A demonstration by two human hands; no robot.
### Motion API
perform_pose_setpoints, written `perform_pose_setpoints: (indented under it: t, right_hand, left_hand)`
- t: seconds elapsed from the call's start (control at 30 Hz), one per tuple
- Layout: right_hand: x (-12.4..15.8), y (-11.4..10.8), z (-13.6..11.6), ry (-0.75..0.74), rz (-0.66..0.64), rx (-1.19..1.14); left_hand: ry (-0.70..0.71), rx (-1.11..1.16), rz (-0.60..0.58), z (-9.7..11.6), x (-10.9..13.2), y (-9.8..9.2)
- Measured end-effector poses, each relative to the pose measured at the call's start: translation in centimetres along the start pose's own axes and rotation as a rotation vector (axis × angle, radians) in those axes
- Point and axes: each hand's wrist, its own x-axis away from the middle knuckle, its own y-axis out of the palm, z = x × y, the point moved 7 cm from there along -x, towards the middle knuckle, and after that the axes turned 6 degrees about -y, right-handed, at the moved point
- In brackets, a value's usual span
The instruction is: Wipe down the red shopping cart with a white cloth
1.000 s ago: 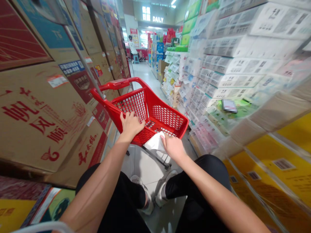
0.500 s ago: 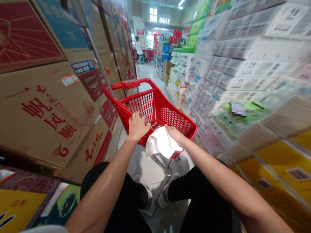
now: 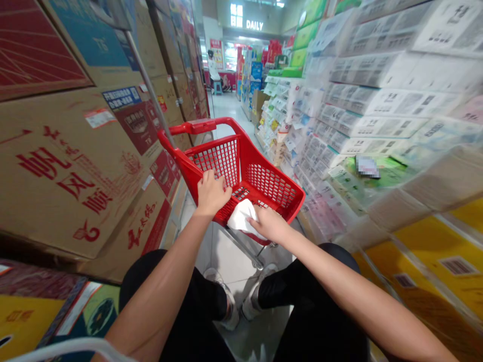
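Observation:
A red plastic shopping cart (image 3: 269, 183) with perforated basket walls stands in front of me, its handle on the far left side. My left hand (image 3: 213, 192) is closed over the cart's near-left rim, fingers curled to the inside. In my right hand (image 3: 268, 221) is a crumpled white cloth (image 3: 241, 216), thin and soft; whether it is fabric or paper is hard to tell. The cloth lies against the near rim of the basket, pinched between thumb and fingers. Inside, the visible part of the basket floor shows a slotted pattern.
Cardboard cartons (image 3: 68, 166) are stacked along the left. Wrapped white packs (image 3: 392, 105) rise on the right above yellow cartons (image 3: 426, 266). A metal pole (image 3: 147, 85) stands by the cart handle. Far down the aisle, a person (image 3: 213, 68) is beside a blue stool (image 3: 217, 86).
The white cloth was spread wide over the near rim and is now bunched smaller in my right hand, whose fingers show more. My left hand stays on the rim.

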Motion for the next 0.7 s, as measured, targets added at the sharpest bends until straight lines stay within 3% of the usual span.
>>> perform_pose_setpoints:
  t: [0.1,0.3,0.4,0.57,0.7]
  right_hand:
    - [-1.2,0.1,-1.1,0.027,0.007,0.09]
    - [-3.6,-0.1,-2.9,0.007,-0.024,0.045]
    - [-1.6,0.1,-3.1,0.037,-0.034,0.091]
    - [4.4,1.0,-3.7,0.072,-0.071,0.188]
    - [5.5,1.8,-5.4,0.049,-0.087,0.176]
  left_hand:
    - [-0.006,0.001,0.003,0.3,0.1,0.1]
    - [0.022,0.029,0.013,0.1,0.3,0.0]
    - [0.054,0.078,0.027,-0.6,0.0,0.0]
    - [0.089,0.135,0.032,-2.3,-0.4,0.2]
    - [0.092,0.138,0.015,-3.0,-0.1,0.0]
